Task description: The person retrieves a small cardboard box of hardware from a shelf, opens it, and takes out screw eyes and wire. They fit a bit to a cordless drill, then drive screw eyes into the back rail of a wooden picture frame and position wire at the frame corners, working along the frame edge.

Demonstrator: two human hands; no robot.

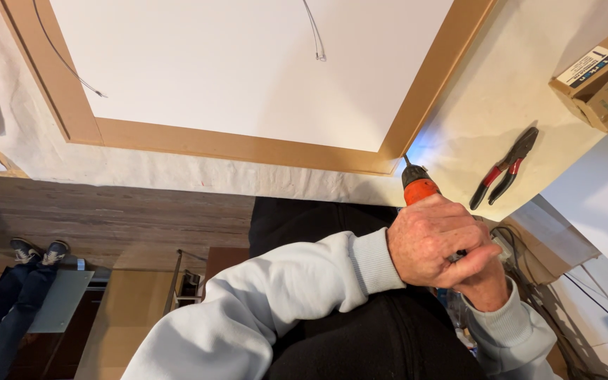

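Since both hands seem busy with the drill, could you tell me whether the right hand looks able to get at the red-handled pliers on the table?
Probably yes: the pliers lie uncovered on the table, just beyond the right hand, but it must release the orange drill first.

Paper-covered table [473, 105]: frame [248, 144], pliers [504, 169], perhaps carton [599, 81].
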